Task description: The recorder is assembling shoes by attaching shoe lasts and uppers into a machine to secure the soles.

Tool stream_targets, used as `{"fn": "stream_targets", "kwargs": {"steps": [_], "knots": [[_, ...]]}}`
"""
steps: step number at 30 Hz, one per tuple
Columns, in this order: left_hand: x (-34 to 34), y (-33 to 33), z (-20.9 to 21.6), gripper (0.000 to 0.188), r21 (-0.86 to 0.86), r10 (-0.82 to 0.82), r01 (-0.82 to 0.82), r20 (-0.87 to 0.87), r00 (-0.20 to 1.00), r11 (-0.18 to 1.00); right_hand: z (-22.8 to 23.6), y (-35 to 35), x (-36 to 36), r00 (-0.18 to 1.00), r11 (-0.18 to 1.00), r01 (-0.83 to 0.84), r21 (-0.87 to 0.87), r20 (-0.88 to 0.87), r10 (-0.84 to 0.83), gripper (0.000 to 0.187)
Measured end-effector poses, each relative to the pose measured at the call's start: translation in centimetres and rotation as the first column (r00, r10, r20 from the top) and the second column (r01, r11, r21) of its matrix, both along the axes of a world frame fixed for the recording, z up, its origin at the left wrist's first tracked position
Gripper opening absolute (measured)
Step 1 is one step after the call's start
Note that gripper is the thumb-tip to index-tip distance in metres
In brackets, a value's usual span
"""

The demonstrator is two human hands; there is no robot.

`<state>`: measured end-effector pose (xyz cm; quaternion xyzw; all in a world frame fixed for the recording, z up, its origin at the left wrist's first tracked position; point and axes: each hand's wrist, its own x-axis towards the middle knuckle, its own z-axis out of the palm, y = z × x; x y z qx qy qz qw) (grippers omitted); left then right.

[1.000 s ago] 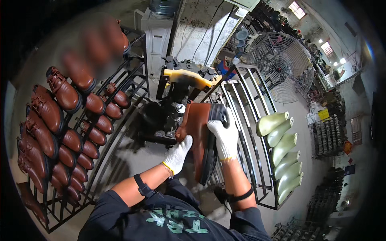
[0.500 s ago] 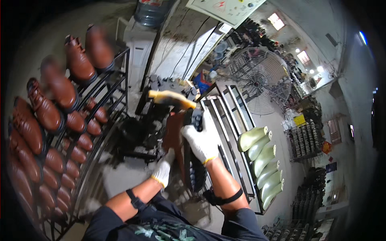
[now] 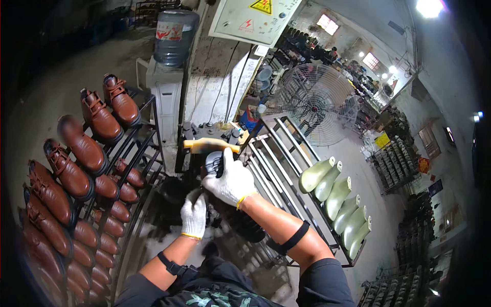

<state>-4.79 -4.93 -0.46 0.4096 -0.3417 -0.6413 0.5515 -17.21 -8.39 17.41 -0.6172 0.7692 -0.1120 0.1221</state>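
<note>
My right hand (image 3: pixel 232 181), in a white knitted glove, is wrapped over a shoe (image 3: pixel 235 220) whose dark ridged sole faces up toward me. Its index finger stretches along the sole near a yellow-orange elongated piece (image 3: pixel 210 145), partly blurred, whose kind I cannot tell. My left hand (image 3: pixel 194 215), gloved likewise, is lower and to the left, beside the shoe. Its fingers are curled together at a dark part, and I cannot make out what they hold. My right hand and forearm hide much of the shoe.
A black rack (image 3: pixel 153 130) on the left bears several brown lace-up shoes (image 3: pixel 76 174). On the right, a metal frame (image 3: pixel 286 189) carries several pale green shoe lasts (image 3: pixel 337 202). A large caged fan (image 3: pixel 314 105), an electrical box (image 3: pixel 250 20) and a water bottle (image 3: pixel 175 38) stand beyond.
The shoe has turned, its brown upper passing out of sight and its sole now facing me. My right hand has moved down and left; my left hand has come nearer to it.
</note>
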Motion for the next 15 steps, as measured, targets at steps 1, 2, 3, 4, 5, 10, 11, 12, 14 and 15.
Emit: {"fn": "stream_targets", "kwargs": {"steps": [1,2,3,4,5,10,11,12,14,15], "knots": [[0.3,-0.4,-0.3,0.034,0.009,-0.088,0.097,-0.351,0.932,0.995,-0.5,1.0,-0.9,0.989,0.998,-0.055,0.0,0.139,0.055,0.119],[0.6,-0.7,-0.4,0.035,-0.016,-0.145,0.178,-0.653,0.743,0.984,-0.6,1.6,-2.1,0.944,0.994,-0.105,-0.006,0.314,0.102,0.113],[-0.1,0.2,1.7,0.035,-0.019,-0.105,0.104,-0.273,0.956,0.994,-3.4,1.6,-4.7,0.748,0.979,-0.203,-0.02,0.641,0.169,0.102],[-1.2,0.2,2.4,0.035,0.012,-0.015,0.022,-0.381,0.924,1.0,-6.3,1.5,-6.7,0.443,0.954,-0.293,-0.062,0.876,0.193,0.09],[-1.6,0.2,3.1,0.038,-0.066,-0.014,-0.002,-0.242,0.97,0.998,-7.4,2.8,-6.2,0.234,0.973,-0.217,0.077,0.972,-0.025,0.076],[1.0,-0.3,3.8,0.049,0.202,-0.19,0.258,-0.304,0.934,0.945,-6.3,5.2,-4.2,-0.026,0.956,-0.002,0.292,0.956,-0.292,0.04],[1.9,-0.1,2.8,0.049,0.123,-0.201,0.313,-0.538,0.818,0.942,-5.8,5.3,-3.9,-0.05,0.962,-0.029,0.272,0.961,-0.274,0.038],[2.1,-0.9,3.0,0.049,0.004,-0.236,0.352,-0.734,0.636,0.936,-5.8,4.7,-4.0,-0.067,0.963,-0.051,0.265,0.961,-0.268,0.041],[0.7,-0.3,5.9,0.058,0.083,-0.2,0.234,-0.297,0.934,0.969,-6.8,5.0,-4.0,-0.039,0.97,-0.017,0.241,0.97,-0.241,0.038],[0.6,-0.4,5.7,0.06,0.11,-0.194,0.235,-0.293,0.936,0.966,-6.7,4.8,-4.3,-0.073,0.959,-0.061,0.277,0.957,-0.281,0.044]]}}
